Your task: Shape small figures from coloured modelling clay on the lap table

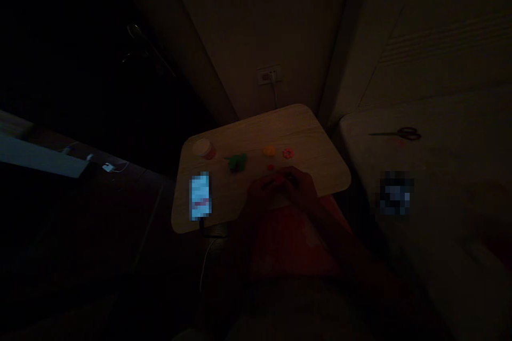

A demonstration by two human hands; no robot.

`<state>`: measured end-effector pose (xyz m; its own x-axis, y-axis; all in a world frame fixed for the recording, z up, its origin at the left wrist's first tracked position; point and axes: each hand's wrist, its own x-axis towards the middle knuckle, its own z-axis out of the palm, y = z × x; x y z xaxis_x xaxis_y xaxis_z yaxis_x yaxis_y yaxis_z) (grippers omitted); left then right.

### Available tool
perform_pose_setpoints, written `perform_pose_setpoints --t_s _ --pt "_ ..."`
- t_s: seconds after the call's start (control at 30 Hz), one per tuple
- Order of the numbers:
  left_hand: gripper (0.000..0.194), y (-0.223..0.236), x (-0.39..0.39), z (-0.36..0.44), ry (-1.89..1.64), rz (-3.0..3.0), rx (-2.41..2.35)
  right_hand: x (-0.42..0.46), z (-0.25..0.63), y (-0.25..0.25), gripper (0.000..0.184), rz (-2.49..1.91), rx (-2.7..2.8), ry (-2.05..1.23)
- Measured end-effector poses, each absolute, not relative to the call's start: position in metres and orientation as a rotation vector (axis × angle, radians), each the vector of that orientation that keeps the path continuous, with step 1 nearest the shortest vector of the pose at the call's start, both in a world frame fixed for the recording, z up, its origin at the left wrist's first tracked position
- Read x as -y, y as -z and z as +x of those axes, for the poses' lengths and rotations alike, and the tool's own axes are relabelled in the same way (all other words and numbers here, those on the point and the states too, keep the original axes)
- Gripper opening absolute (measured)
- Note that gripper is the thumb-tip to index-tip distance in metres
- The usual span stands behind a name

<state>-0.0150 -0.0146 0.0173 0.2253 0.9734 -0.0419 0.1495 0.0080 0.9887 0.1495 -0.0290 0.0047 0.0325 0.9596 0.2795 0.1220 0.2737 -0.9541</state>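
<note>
My left hand (260,189) and my right hand (299,182) meet over the near edge of a small wooden table (256,122). Their fingers are closed around a small red lump (279,178), mostly covered by the fingertips; it looks like clay, but the dark hides its exact shape. Just beyond the hands lies a smaller red bit (271,167). Farther back sit a yellow-orange piece (269,151) and a pink flower-shaped ring (288,153). A green piece with uneven edges (237,162) lies left of the hands.
A lidded tub (204,148) stands at the table's far left, and a lit phone (200,196) lies nearer, with a cable below. Scissors (400,134) rest on a pale surface at right. Behind the table, a plug sits in a wall socket (269,74). The room is very dark.
</note>
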Motion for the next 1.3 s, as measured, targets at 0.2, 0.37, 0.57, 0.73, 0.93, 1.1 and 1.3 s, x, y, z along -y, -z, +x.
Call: perform_pose_setpoints --t_s 0.2,0.37,0.57,0.73,0.93,1.1,1.3 --pt "0.03 -0.019 0.015 -0.015 -0.95 1.385 -1.142 0.026 0.15 -0.005 0.017 -1.071 1.35 -0.974" --pt "0.032 -0.017 0.013 -0.016 -0.931 1.37 -1.15 0.027 0.151 -0.009 0.014 -1.057 1.425 -0.912" --pt "0.033 -0.016 0.016 -0.013 -0.986 1.383 -1.16 0.028 0.149 -0.01 0.018 -1.02 1.469 -0.862" --pt "0.032 -0.021 0.018 -0.012 -1.077 1.358 -1.19 0.028 0.158 -0.011 0.027 -0.911 1.429 -1.05" --pt "0.037 -0.028 0.02 -0.013 -1.104 1.407 -1.181 0.029 0.16 -0.01 0.026 -0.916 1.412 -1.082" --pt "0.037 -0.025 0.02 -0.011 -1.171 1.348 -1.204 0.029 0.156 -0.007 0.025 -0.921 1.403 -1.095" --pt "0.03 -0.02 0.021 -0.012 -1.154 1.319 -1.143 0.028 0.156 -0.01 0.026 -0.946 1.355 -1.112"
